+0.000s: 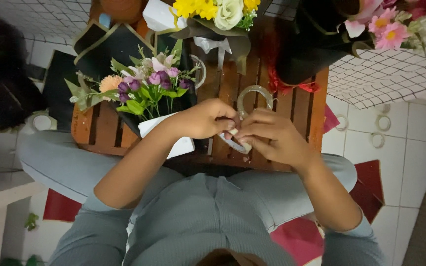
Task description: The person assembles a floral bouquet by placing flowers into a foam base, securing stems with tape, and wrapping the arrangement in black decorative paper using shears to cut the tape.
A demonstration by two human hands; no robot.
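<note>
Tape roll [255, 98], clear, pinched at its loose end by left hand [208, 118] and right hand [269, 135] over slatted table [99, 128]; purple bouquet [146, 88] alongside, wrapped, seemingly untaped.

A clear tape roll [255, 101] stands up on its edge between both hands, a thin glossy ring catching the light, with the wooden slats of the small table [272, 118] showing straight through its hole. Its lower part is hidden behind the fingers. From there a pale strip of tape [230, 143] runs down and left, slanted and pulled flat, with a small cream tab at its lower end.
</note>
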